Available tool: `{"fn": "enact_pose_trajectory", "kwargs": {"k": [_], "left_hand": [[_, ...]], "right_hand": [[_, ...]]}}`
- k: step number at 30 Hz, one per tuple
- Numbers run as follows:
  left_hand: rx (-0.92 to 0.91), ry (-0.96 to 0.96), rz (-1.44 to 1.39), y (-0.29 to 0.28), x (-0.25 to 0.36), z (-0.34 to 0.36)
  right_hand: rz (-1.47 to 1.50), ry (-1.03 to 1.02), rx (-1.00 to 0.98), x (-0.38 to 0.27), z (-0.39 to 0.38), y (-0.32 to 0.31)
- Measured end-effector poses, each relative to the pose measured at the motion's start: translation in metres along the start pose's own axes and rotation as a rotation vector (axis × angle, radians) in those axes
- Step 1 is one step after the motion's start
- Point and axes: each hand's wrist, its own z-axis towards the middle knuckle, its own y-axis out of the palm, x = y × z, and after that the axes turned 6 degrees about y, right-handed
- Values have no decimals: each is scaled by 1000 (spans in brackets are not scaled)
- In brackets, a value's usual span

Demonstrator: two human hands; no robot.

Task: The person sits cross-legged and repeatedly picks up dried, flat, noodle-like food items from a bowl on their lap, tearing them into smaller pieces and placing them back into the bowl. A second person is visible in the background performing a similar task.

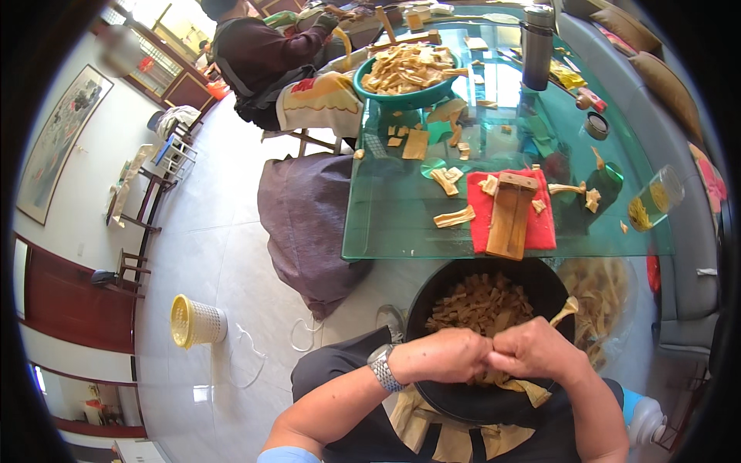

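Over the near rim of the black basin (432,301), the left hand (444,355) and right hand (532,349) press together, both clenched on a pale tan husk strip (565,311), seemingly so torn bits drop in; the strip looks dry, curled, fibrous.

Your left hand (448,355) and right hand (536,349) met knuckle to knuckle in loose fists before your body, forearms rising from the lower edge, a metal watch (382,367) on your left wrist.
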Motion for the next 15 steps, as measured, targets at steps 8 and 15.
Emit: {"fn": "enact_pose_trajectory", "kwargs": {"k": [8,15], "left_hand": [[-111,92,-230,-12,12,-14],[-76,121,-234,-30,10,-26]], "right_hand": [[58,5,-106,-8,-15,-14],[83,-5,-89,-19,-18,-23]]}}
